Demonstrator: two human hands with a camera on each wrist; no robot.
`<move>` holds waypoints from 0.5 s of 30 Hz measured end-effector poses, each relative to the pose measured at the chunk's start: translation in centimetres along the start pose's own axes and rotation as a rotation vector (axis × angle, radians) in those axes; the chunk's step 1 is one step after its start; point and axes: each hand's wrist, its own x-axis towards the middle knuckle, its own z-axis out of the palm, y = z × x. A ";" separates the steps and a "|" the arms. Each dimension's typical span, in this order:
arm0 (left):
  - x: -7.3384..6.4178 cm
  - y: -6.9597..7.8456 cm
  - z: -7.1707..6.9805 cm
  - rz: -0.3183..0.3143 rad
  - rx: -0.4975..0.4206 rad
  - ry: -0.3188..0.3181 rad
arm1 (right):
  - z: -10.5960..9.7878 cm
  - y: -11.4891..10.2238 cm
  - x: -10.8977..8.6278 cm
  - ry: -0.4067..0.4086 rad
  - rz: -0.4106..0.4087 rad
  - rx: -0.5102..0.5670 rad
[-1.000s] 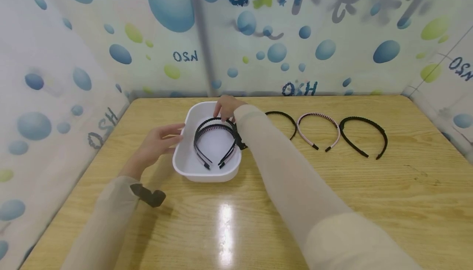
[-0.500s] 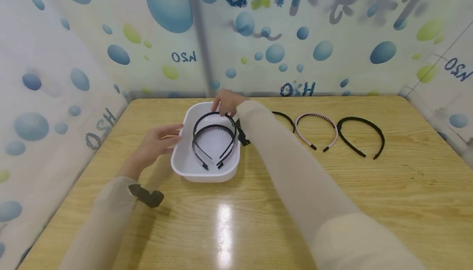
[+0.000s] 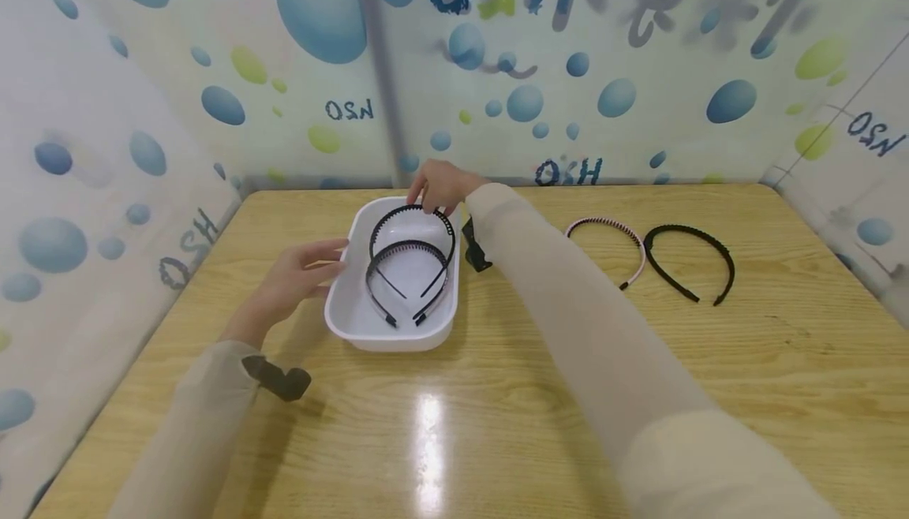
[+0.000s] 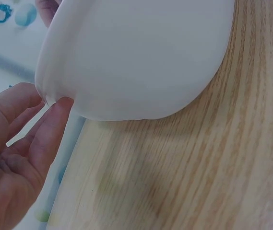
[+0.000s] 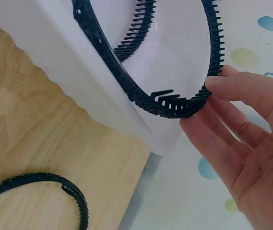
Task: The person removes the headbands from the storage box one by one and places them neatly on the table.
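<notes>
My right hand (image 3: pixel 442 186) pinches a thin black toothed headband (image 5: pixel 174 109) by its arch, between thumb and fingers, at the back of a white plastic basin (image 3: pixel 341 331). The legs of this headband point down into the basin. A second dark toothed headband (image 3: pixel 408 244) lies in the basin, below the arch of the held one in the head view. At the left side, my left hand (image 3: pixel 293 276) touches the basin with fairly straight fingers. Up close in the left wrist view, its fingertips (image 4: pixel 64 106) are right at the basin's rim.
On the wooden table (image 3: pixel 781 393), right of the basin, lie a pink-and-black headband (image 3: pixel 634 244) and a black one (image 3: pixel 710 241). Another black headband (image 5: pixel 40 177) shows in the right wrist view, hidden by my right arm in the head view. Patterned walls (image 3: pixel 525 101) border the table.
My right hand has drawn the pinched headband up and toward the back, so the arches of the two headbands stand farther apart. My left hand has kept its place at the basin.
</notes>
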 end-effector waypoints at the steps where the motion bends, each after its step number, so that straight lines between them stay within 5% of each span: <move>1: 0.0 0.0 0.0 0.001 -0.001 0.000 | -0.2 0.0 0.0 -0.002 -0.002 0.000; 15: 0.0 -0.2 0.1 0.019 0.015 0.006 | -2.6 0.2 -2.1 -0.029 -0.054 0.000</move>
